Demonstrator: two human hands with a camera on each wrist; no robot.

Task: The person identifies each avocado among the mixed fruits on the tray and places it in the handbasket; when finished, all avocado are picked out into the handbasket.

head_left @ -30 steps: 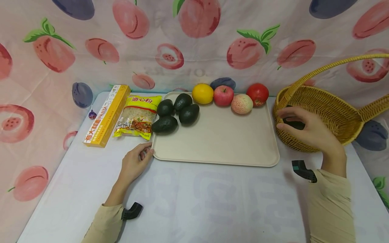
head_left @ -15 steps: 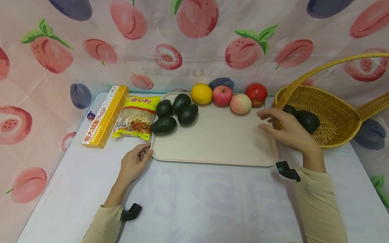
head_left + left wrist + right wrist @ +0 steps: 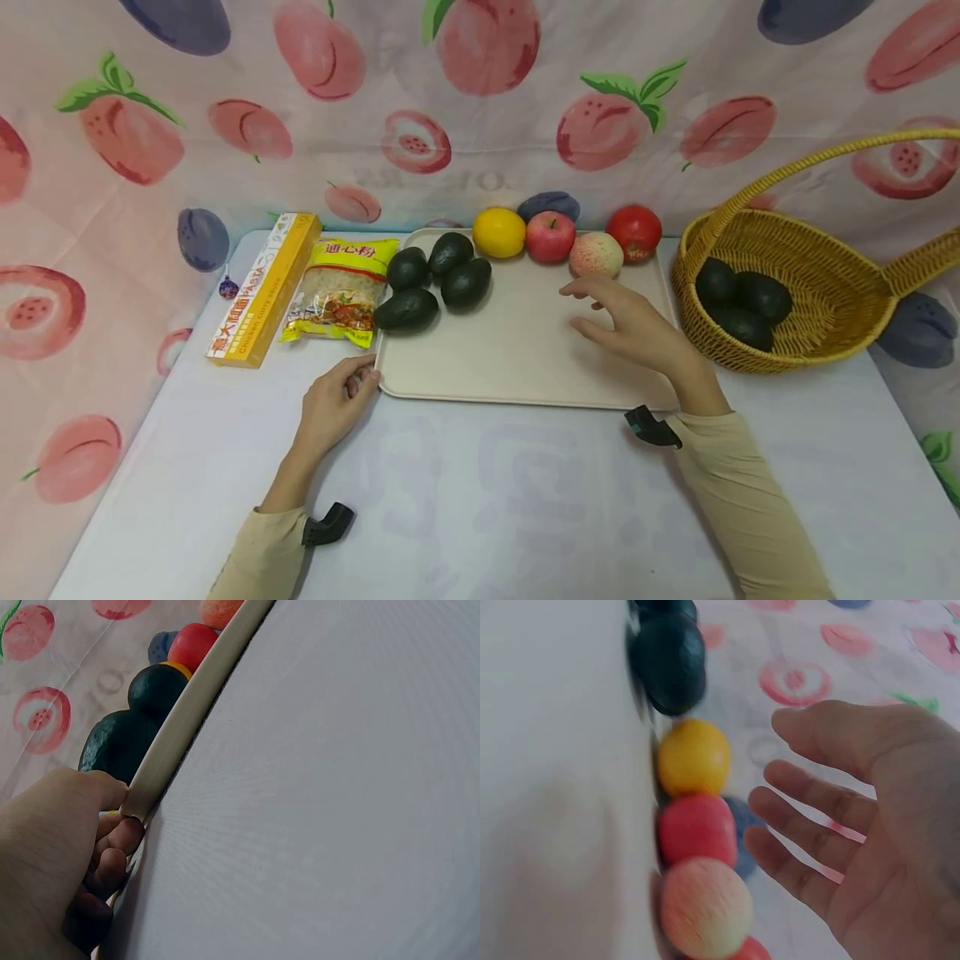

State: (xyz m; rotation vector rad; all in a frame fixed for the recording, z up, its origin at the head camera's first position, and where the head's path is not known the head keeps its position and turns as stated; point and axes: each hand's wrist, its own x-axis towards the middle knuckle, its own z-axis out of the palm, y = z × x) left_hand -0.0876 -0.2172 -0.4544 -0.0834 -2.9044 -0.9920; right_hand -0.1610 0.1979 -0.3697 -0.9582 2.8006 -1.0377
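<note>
Pinching tray [image 3: 517,350]: left hand [image 3: 337,396] at its near left corner, thumb on the rim, fingers curled at the side; how far they reach underneath, cannot tell.
Right hand [image 3: 630,329]: above the tray, near the peach [image 3: 597,255]; fingers and thumb spread apart, nothing held.
Basket [image 3: 840,287]: just right of the tray, handle up; three avocados [image 3: 763,297] inside, bunched toward its left wall.
Tray's left end: four avocados [image 3: 467,285] in a loose cluster, the nearest one at the left rim.
Avocado tally: three in the basket, four outside it. If gathering them there is the work, I'd put it a little short of halfway, with that cluster left to do.
Tray's far edge: lemon [image 3: 499,232], apple [image 3: 551,237], then the peach and a red fruit [image 3: 634,233] by the far right corner. None of these shows in the basket; whether they count as work left, unclear.
Left of tray: bag [image 3: 341,287] beside it, box [image 3: 262,292] further out; both outside the basket, neither touched by a hand.
</note>
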